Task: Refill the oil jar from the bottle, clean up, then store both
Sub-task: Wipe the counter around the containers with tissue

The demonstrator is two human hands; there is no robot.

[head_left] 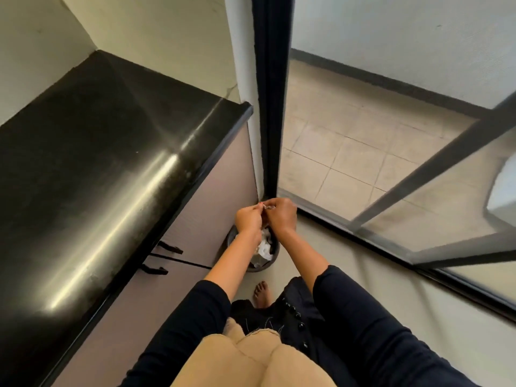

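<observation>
Since the clean-up step seems to be the one in hand, the tidy way is to keep the small pale scrap (267,207) directly over the round dark waste bin (272,261) on the floor. Whatever is torn off or let go then falls in among the crumpled white paper (264,248) and not beside it. Releasing low, with both hands close together, would help.

The left hand (249,219) and the right hand (282,215) meet above the bin. Each grip is nearly closed, with the fingers curled and pinching the scrap from its own side. Blur hides what the scrap is.

Neither the oil jar nor the bottle is in view. The glossy black tabletop (97,149) runs along the left, near the bin.
</observation>
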